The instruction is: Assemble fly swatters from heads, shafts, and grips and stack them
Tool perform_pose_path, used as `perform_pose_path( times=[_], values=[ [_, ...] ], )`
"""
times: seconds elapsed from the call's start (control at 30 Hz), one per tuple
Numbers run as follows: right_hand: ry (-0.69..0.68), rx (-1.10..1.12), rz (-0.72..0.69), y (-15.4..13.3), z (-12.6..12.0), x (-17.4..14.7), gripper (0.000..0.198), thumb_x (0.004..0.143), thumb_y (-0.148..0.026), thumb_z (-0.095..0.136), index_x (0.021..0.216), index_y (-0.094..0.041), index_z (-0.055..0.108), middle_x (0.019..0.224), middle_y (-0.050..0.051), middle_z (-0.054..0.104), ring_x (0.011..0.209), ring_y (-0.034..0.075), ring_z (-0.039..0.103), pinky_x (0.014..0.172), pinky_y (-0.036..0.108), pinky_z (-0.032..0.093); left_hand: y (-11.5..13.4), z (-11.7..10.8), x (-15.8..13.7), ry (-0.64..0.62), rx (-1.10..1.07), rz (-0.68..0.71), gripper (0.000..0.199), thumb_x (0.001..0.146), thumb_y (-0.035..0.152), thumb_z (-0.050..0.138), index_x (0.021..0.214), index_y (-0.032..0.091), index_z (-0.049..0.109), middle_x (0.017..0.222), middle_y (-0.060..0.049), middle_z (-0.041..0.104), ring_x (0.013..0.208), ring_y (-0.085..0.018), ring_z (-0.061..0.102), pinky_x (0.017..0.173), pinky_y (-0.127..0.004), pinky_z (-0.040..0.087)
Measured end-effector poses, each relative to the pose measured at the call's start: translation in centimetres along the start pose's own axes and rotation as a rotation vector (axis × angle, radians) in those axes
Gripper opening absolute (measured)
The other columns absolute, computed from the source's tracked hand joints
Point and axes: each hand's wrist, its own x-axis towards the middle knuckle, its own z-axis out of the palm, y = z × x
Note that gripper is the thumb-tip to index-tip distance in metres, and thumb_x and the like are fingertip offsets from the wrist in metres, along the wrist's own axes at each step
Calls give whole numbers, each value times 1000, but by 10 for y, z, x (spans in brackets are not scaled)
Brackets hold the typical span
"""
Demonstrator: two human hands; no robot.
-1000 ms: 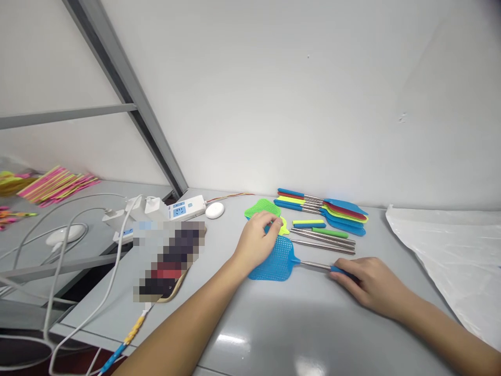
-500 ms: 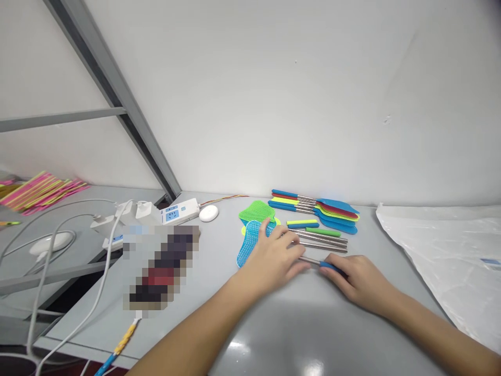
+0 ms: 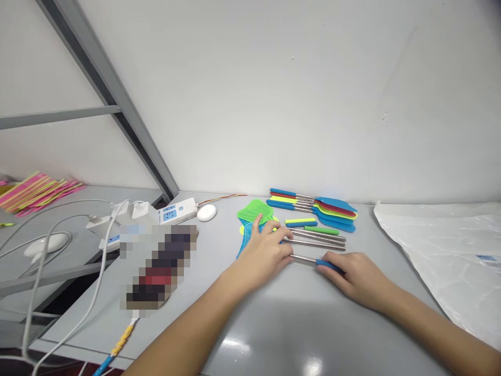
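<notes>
One held swatter (image 3: 304,258) has blue mesh (image 3: 245,240), silvery rod (image 3: 307,259), blue handle (image 3: 321,262).

Workshop — grey desk (image 3: 282,324), swatter parts (image 3: 254,210)

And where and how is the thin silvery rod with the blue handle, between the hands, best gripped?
Likely by its thicker blue handle, from the right, where the right hand grips: that end points right, while the left hand covers the rod's left end.
</notes>
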Motion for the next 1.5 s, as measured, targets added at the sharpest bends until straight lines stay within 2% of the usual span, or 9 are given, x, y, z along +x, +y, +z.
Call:
perform_pose_path(
  times=[0.23,0.4,0.53,0.67,0.83,1.1,1.23,1.33,1.5],
  values=[
    [23,-83,-79,-1,2,1,28,97,-42,36,90,-24,56,69,-1,64,60,14,58,56,26,32,-7,-10,-2,-20,-52,6,13,85,31,61,78,24,69,111,-3,58,115,-27,40,107,-60,16],
    [145,-232,-200,1,0,2,30,97,-41,38,81,-22,55,61,-2,60,55,12,53,56,27,27,-9,-17,-2,-63,-213,3,8,83,28,64,79,23,68,108,-3,58,114,-24,40,101,-44,34],
    [239,-331,-293,0,-4,2,26,97,-36,41,85,-20,58,61,-1,58,57,12,50,60,28,26,-11,-20,-3,-103,-316,-16,7,84,27,62,81,23,67,100,-3,61,106,-22,44,94,-39,38],
    [292,-361,-372,1,-6,2,22,96,-31,43,92,-20,61,63,0,56,62,13,49,65,29,28,-13,-20,-3,-122,-364,-23,11,85,30,61,81,22,67,90,-4,63,99,-22,47,91,-39,38],
    [300,-355,-382,4,-4,3,20,96,-27,43,94,-20,61,64,0,55,64,14,47,68,31,29,-13,-21,-3,-128,-372,-29,14,85,33,59,80,23,67,85,-3,64,96,-22,48,91,-40,37],
    [106,-141,-267,-1,-8,1,27,97,-34,41,81,-21,57,66,-1,61,60,13,48,70,30,30,-13,-20,-2,-139,-320,-7,11,85,30,60,80,23,67,83,-2,65,96,-22,48,93,-40,34],
    [75,-114,-249,-3,-12,1,28,97,-35,40,79,-21,56,67,-1,62,62,13,50,69,30,31,-13,-19,-3,-142,-313,-2,11,85,30,59,80,23,67,83,-2,65,96,-22,48,93,-40,34],
    [120,-169,-303,1,-13,1,25,97,-33,42,83,-20,59,67,0,59,63,13,49,69,30,31,-12,-20,-2,-128,-313,2,12,85,30,58,80,23,66,84,-3,64,95,-22,48,93,-40,35],
    [314,-364,-454,13,-9,2,16,94,-22,46,100,-19,61,66,0,54,64,14,46,69,31,32,-10,-26,-3,-100,-268,7,14,87,27,55,81,22,66,86,-3,64,98,-22,47,98,-42,31]
  ],
)
